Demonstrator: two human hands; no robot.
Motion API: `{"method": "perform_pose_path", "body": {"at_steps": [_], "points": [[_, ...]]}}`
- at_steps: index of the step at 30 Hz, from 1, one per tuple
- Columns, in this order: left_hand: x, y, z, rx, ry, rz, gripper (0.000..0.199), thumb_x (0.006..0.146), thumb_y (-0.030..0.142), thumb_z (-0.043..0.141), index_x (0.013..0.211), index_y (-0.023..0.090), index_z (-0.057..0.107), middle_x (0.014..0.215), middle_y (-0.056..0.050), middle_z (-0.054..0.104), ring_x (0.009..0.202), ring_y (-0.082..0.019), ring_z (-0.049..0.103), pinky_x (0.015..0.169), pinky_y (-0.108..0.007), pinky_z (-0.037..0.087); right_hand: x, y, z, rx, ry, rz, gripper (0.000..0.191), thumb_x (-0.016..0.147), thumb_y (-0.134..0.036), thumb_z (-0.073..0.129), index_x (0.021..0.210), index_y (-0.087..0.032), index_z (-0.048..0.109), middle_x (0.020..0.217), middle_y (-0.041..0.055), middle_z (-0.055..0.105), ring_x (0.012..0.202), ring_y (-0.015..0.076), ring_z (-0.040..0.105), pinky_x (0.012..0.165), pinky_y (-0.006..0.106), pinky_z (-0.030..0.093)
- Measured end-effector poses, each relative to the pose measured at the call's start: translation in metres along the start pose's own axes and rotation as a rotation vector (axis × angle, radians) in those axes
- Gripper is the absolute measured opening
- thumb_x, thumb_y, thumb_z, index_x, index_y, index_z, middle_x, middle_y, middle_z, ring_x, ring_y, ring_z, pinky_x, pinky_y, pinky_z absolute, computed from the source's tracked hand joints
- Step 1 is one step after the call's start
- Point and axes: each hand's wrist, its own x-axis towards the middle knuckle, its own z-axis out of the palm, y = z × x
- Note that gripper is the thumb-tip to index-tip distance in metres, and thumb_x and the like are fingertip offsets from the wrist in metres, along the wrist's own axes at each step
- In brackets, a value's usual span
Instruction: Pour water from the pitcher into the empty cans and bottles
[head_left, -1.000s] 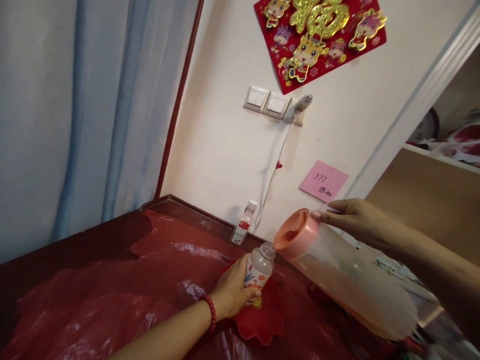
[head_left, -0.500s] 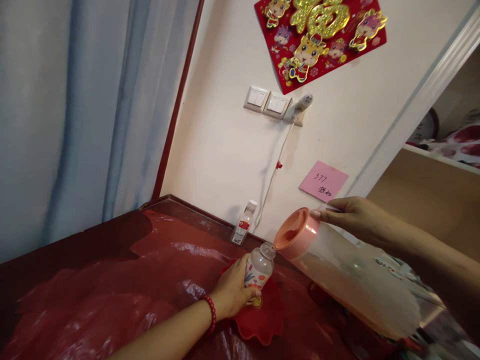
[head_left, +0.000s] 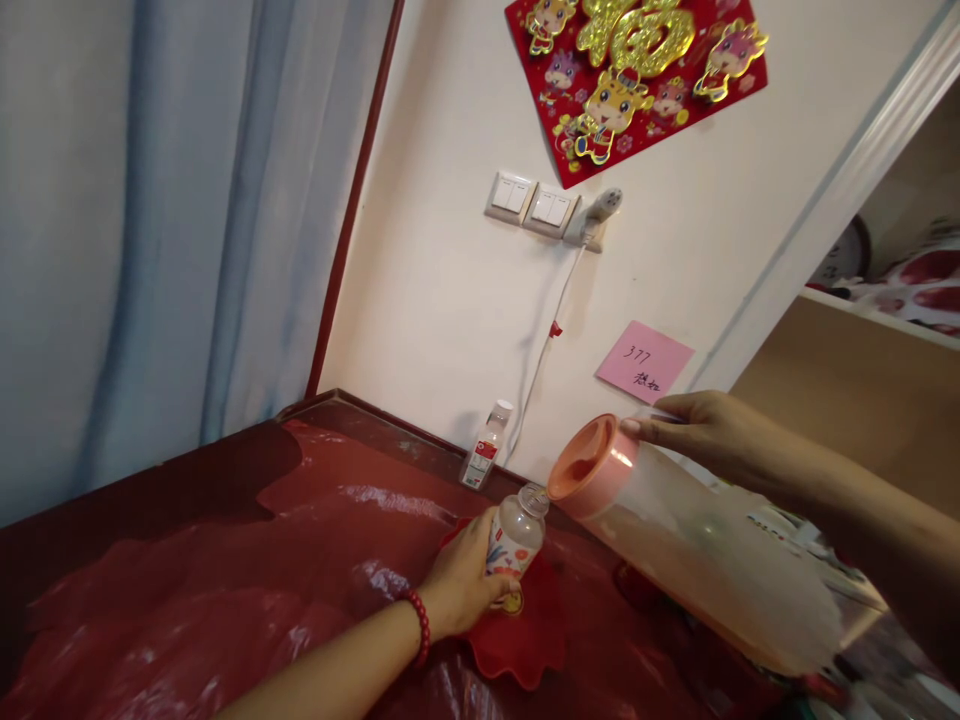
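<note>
My left hand [head_left: 466, 578], with a red bead bracelet [head_left: 421, 628] at the wrist, is wrapped round a small clear bottle [head_left: 514, 540] with a printed label and an open mouth. Under that bottle is a red scalloped dish or mat [head_left: 525, 640]. My right hand [head_left: 686, 425] grips a large frosted pitcher [head_left: 697, 550] near its orange rim; the handle is mostly hidden. The pitcher is tilted left, its lip right at the bottle's mouth. A thin yellowish stream seems to run between them. Some liquid lies along the pitcher's lower side.
A capped small bottle [head_left: 486, 445] stands against the wall beside a white cable [head_left: 536, 380]. Clear crinkled plastic covers the dark red table [head_left: 225, 590]. Blue curtains [head_left: 180, 220] hang on the left. At right are a shelf [head_left: 862, 370] and clutter behind the pitcher.
The view has shifted very slightly. Both hands keep their hold and the pitcher stays tilted at the bottle; a yellowish stream at the bottle's mouth now shows more clearly.
</note>
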Motion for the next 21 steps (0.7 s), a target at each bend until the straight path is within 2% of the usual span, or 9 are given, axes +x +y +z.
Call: {"method": "perform_pose_path", "body": {"at_steps": [5,21], "points": [[-0.0006,0.0008,-0.0007,0.0,0.0,0.0,0.064,0.067,0.018,0.07,0.126,0.029,0.051,0.117,-0.001,0.064,0.103,-0.023,0.06,0.087,-0.028,0.046,-0.0031,-0.0034,-0.0009,-0.002,-0.008,0.0,0.051,0.074,-0.072,0.062,0.073,-0.021,0.063,0.054,-0.0046,0.039,0.048,0.0116,0.031,0.044,0.027,0.022],[0.001,-0.0001,0.0008,-0.021,-0.008,0.016,0.064,0.066,0.016,0.068,0.127,0.027,0.049,0.121,-0.003,0.062,0.107,-0.024,0.058,0.091,-0.03,0.045,-0.0047,-0.0074,-0.0018,-0.001,-0.018,0.015,0.054,0.072,-0.076,0.062,0.068,-0.023,0.059,0.054,-0.0051,0.035,0.049,0.0125,0.031,0.044,0.028,0.023]]}}
